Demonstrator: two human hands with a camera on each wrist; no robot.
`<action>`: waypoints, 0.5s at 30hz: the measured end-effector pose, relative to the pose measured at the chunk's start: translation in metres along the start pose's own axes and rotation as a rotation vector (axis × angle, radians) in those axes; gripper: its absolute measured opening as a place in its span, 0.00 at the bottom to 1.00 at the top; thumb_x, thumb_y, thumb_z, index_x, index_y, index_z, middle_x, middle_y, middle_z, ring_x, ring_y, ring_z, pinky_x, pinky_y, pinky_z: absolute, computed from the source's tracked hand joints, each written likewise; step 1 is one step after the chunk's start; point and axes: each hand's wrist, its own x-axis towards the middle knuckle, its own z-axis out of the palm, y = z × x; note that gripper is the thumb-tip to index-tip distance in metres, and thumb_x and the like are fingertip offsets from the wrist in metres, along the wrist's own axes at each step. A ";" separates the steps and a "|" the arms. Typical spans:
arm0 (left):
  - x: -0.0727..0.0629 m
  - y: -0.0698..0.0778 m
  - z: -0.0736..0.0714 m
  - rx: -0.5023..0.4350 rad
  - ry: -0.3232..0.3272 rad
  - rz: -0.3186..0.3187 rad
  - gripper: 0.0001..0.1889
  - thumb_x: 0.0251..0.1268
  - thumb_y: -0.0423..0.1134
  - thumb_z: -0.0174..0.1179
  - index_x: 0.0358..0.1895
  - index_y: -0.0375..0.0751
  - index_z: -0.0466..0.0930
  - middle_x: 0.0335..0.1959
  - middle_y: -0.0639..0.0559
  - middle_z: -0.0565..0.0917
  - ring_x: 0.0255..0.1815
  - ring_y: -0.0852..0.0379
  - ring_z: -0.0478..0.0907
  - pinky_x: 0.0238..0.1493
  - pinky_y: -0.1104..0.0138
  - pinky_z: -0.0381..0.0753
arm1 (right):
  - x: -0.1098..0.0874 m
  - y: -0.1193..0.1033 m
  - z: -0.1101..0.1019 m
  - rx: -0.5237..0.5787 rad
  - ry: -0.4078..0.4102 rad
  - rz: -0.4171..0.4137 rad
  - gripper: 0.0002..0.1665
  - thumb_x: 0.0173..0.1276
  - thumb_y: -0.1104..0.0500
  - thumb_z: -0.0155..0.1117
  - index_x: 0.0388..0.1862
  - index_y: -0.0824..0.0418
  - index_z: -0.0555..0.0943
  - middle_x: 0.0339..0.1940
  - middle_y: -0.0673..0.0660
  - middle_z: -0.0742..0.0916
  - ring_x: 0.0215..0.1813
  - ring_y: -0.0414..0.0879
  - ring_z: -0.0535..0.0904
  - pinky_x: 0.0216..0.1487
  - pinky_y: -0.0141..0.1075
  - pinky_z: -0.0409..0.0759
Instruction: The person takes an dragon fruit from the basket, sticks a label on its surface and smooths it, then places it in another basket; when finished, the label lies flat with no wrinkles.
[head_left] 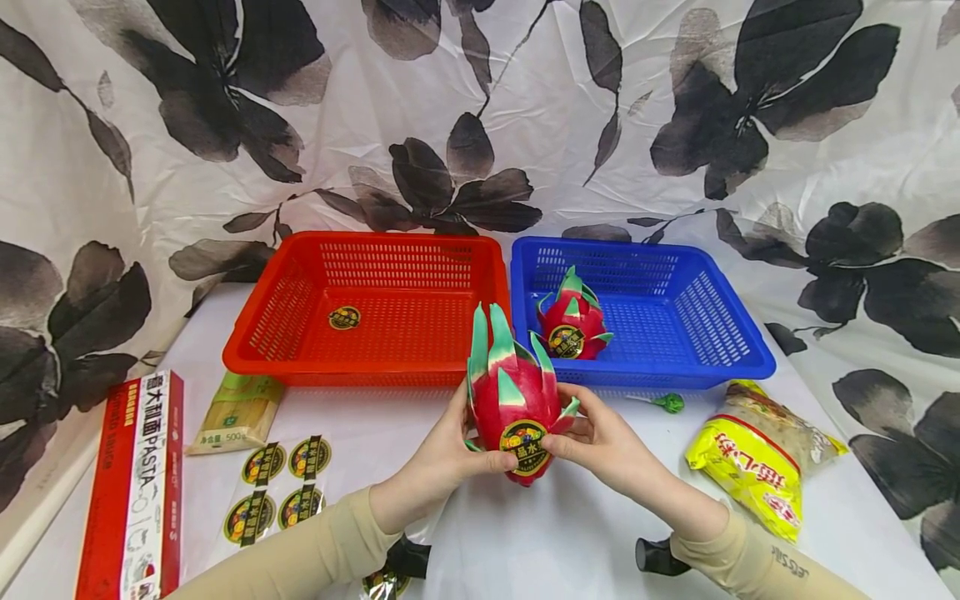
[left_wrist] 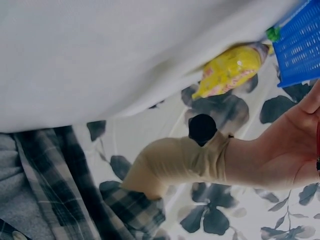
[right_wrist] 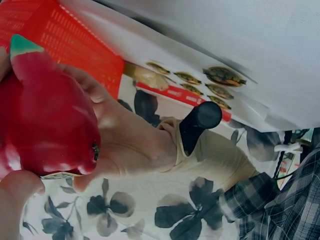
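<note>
A pink dragon fruit point(head_left: 512, 392) with green-tipped scales stands upright between both hands, above the white table in front of the two baskets. My left hand point(head_left: 442, 446) grips its left side, thumb on the edge of a round black-and-gold sticker point(head_left: 525, 448). From the right side my right hand point(head_left: 603, 442) holds it too, its thumb on the sticker's other edge. The right wrist view shows the dragon fruit point(right_wrist: 55, 117) close up, with the left hand point(right_wrist: 120, 135) around its far side. A second dragon fruit point(head_left: 573, 323), bearing a similar sticker, sits in the blue basket point(head_left: 652, 372).
The red basket point(head_left: 367, 367) has one round sticker inside. At left lie a sheet of stickers point(head_left: 276, 487), a pasta box point(head_left: 133, 492) and a noodle pack point(head_left: 238, 414). A green-wrapped lollipop point(head_left: 670, 403) and a yellow bag point(head_left: 750, 475) lie at right.
</note>
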 end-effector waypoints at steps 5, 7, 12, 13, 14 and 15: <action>0.001 -0.001 -0.002 -0.002 -0.010 0.012 0.61 0.58 0.41 0.80 0.87 0.45 0.43 0.74 0.35 0.71 0.68 0.44 0.72 0.59 0.64 0.81 | 0.000 0.001 0.001 0.009 0.015 -0.020 0.46 0.73 0.59 0.73 0.79 0.73 0.60 0.69 0.73 0.76 0.61 0.60 0.87 0.60 0.50 0.89; 0.001 -0.001 -0.002 -0.006 -0.013 0.016 0.62 0.58 0.40 0.81 0.88 0.45 0.43 0.74 0.35 0.71 0.68 0.44 0.71 0.60 0.64 0.81 | -0.001 0.001 0.001 0.015 0.018 -0.029 0.45 0.73 0.60 0.73 0.79 0.74 0.61 0.68 0.72 0.75 0.60 0.59 0.87 0.60 0.49 0.89; 0.001 -0.001 -0.004 0.005 -0.030 0.030 0.64 0.56 0.42 0.82 0.88 0.45 0.41 0.76 0.35 0.70 0.71 0.43 0.70 0.63 0.63 0.80 | -0.001 0.003 0.001 0.014 0.015 -0.062 0.40 0.77 0.61 0.68 0.78 0.74 0.62 0.68 0.73 0.75 0.62 0.62 0.86 0.62 0.51 0.88; 0.001 -0.001 -0.004 0.006 -0.035 0.032 0.65 0.56 0.42 0.82 0.88 0.45 0.41 0.76 0.35 0.70 0.72 0.42 0.70 0.65 0.63 0.79 | -0.001 0.003 0.000 0.008 0.015 -0.070 0.38 0.79 0.60 0.65 0.78 0.74 0.62 0.69 0.74 0.75 0.64 0.64 0.86 0.63 0.52 0.87; 0.001 -0.001 -0.005 0.009 -0.039 0.036 0.65 0.56 0.43 0.82 0.88 0.45 0.40 0.76 0.35 0.70 0.72 0.42 0.70 0.65 0.62 0.79 | -0.001 0.003 0.000 -0.004 0.018 -0.078 0.37 0.80 0.58 0.63 0.78 0.74 0.62 0.70 0.74 0.75 0.66 0.65 0.84 0.65 0.53 0.86; 0.001 -0.001 -0.005 0.008 -0.042 0.040 0.66 0.55 0.42 0.82 0.88 0.44 0.40 0.76 0.35 0.70 0.72 0.42 0.70 0.66 0.61 0.79 | -0.002 0.003 0.000 -0.013 0.021 -0.084 0.36 0.82 0.55 0.61 0.78 0.74 0.63 0.71 0.75 0.76 0.68 0.66 0.83 0.67 0.54 0.85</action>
